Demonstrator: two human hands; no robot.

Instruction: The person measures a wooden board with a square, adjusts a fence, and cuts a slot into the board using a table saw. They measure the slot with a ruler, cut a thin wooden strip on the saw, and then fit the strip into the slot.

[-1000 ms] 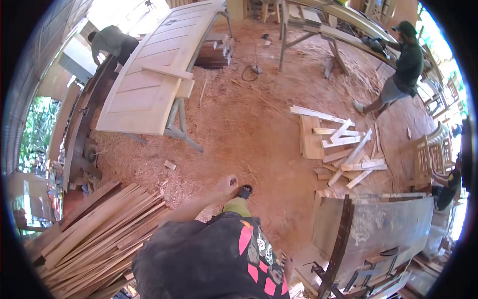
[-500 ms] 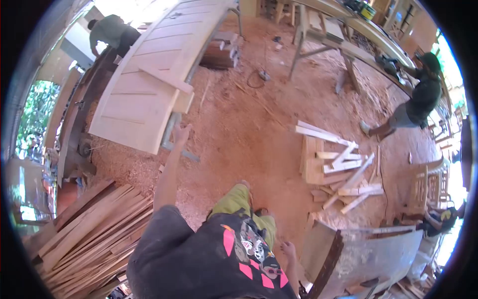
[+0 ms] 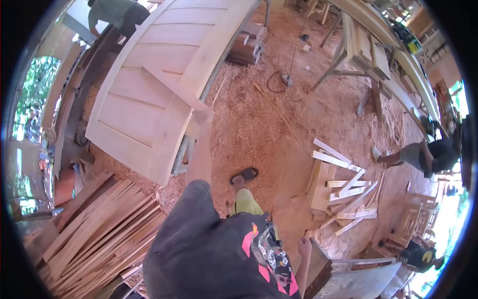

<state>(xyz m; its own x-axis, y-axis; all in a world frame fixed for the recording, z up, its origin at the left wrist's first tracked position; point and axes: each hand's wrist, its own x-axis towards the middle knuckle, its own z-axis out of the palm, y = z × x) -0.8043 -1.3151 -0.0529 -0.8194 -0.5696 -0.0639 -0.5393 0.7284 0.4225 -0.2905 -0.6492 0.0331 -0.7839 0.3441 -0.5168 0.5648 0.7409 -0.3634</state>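
My left hand [image 3: 202, 117] is at the near end of a narrow wooden strip [image 3: 172, 87], with its fingers closed around that end; they are partly blurred. The strip lies at a slant across a pale panelled wooden door [image 3: 134, 107], which rests raised on metal supports. Low beside my body, my right hand [image 3: 304, 245] has its fingers curled. Whether anything is inside them is hidden. A worn pale panel [image 3: 356, 281] stands just right of that hand.
Long wooden strips [image 3: 104, 224] are heaped at lower left. Cut pale pieces [image 3: 348, 192] lie piled on the sawdust floor [image 3: 264, 134] at right. A workbench [image 3: 386, 60] stands at upper right. One person [image 3: 433, 154] is near it, another [image 3: 117, 17] at upper left, another [image 3: 418, 256] at lower right.
My left hand has moved up from below the strip's end onto it. One foot has stepped forward, and my view has shifted closer to the door. My right hand stays low.
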